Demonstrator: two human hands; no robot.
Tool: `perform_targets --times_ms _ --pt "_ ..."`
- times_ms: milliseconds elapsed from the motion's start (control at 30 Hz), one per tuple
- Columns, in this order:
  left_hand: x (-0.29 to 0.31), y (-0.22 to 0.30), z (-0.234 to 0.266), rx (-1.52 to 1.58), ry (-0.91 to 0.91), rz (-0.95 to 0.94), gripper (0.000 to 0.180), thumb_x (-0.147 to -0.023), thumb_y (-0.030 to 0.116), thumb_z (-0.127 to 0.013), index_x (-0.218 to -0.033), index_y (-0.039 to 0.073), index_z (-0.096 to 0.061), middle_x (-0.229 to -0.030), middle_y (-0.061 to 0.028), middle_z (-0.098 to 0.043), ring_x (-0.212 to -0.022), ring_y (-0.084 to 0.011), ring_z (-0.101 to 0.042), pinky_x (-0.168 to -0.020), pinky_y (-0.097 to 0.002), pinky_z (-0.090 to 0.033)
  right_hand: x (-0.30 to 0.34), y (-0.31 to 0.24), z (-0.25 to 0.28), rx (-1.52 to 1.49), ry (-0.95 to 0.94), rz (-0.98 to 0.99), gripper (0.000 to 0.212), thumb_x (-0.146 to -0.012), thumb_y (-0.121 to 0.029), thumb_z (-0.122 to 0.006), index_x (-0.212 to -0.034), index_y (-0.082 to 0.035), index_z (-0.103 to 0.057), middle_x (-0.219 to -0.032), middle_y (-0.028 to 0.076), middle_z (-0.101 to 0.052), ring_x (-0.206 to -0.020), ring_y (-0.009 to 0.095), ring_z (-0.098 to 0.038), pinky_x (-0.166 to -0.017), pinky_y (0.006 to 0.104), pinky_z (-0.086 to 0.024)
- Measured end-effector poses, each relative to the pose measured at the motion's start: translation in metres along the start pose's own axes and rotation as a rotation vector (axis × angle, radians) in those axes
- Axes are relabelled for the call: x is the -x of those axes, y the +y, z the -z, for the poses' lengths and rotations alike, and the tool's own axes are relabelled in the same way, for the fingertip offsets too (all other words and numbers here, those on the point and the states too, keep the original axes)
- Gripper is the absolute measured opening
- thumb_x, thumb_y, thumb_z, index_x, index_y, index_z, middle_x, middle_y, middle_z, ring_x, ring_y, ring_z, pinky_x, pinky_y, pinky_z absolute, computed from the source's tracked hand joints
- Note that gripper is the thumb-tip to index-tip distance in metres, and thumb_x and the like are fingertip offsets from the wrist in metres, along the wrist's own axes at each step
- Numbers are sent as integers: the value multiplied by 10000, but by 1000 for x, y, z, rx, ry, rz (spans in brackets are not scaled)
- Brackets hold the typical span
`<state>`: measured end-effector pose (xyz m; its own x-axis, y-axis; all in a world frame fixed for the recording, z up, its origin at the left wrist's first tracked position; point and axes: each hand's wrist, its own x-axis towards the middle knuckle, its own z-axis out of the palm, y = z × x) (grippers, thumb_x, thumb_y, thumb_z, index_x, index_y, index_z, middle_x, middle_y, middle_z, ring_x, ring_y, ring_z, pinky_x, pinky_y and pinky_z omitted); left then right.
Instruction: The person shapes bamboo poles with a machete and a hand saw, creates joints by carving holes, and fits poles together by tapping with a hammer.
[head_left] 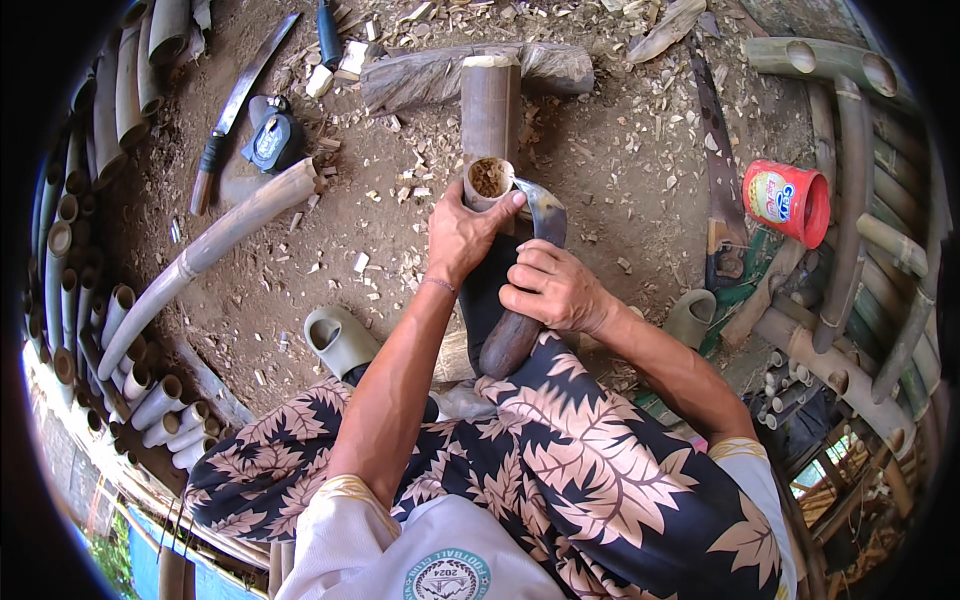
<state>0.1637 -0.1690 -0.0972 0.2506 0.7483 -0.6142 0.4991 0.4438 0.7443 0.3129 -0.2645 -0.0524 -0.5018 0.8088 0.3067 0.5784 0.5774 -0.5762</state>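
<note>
A brown bamboo tube (490,110) points away from me, its far part on a rough log (420,78). Its near end faces me, showing a pale rim and a crumbly brown inside. My left hand (462,235) is closed around this near end, thumb along the right side. In my right hand (560,288) is a curved knife (547,215) with a dark blade and a thick wooden handle, fingers wrapped round it. The blade's tip is at the right of the tube's rim; whether it touches I cannot tell. The handle's butt rests by my lap.
At the upper left lie a machete (250,82), a dark blue tape measure case (275,138) and a blue-handled tool (328,38). A bent bamboo pole (205,245) slants nearby. A long saw-like blade (712,140) and a tipped red container (787,203) lie right. Bamboo stacks flank both sides.
</note>
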Motion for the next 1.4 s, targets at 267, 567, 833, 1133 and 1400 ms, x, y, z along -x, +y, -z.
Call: perform_targets --times_ms 267,567,833,1133,1400 --pt "5 -10 15 417 -211 -34 706 -758 407 -837 -1230 -55 -584 -1090 -162 -689 -976 -222 -667 -884 -333 -521 -14 -8 15 -29 114 -64 146 -745 -184 -606 -857 -91 -610 -843 34 -520 -868 220 -556 -872 392 -492" --pt "5 -29 27 636 -373 72 907 -757 406 -845 -1426 -47 -434 -1313 -172 -577 -1222 -242 -538 -1069 -360 -403 -41 -12 15 -311 -11 -38 138 -762 -163 -609 -874 -84 -630 -854 32 -531 -870 216 -555 -826 350 -473" --pt "11 -24 22 676 -314 59 770 -819 396 -799 -1372 -44 -493 -1184 -136 -655 -1047 -202 -636 -928 -317 -511 -38 -3 0 -172 -71 63 130 -754 -189 -598 -841 -92 -606 -799 18 -497 -849 204 -548 -854 340 -466" --pt "11 -24 12 400 -162 -2 645 -894 467 -702 -1281 -36 -581 -1081 -104 -677 -947 -147 -622 -848 -294 -513 -26 12 -18 -69 -94 107 140 -753 -193 -587 -838 -81 -592 -835 37 -525 -910 236 -570 -874 386 -480" --pt "8 -17 20 358 -125 90 1024 -722 633 -769 -1350 -125 -486 -1209 -247 -632 -1132 -260 -612 -981 -337 -461 -100 24 38 -906 879 -733 60 -874 -40 -606 -850 -8 -561 -683 37 -554 -563 115 -535 -539 301 -473"
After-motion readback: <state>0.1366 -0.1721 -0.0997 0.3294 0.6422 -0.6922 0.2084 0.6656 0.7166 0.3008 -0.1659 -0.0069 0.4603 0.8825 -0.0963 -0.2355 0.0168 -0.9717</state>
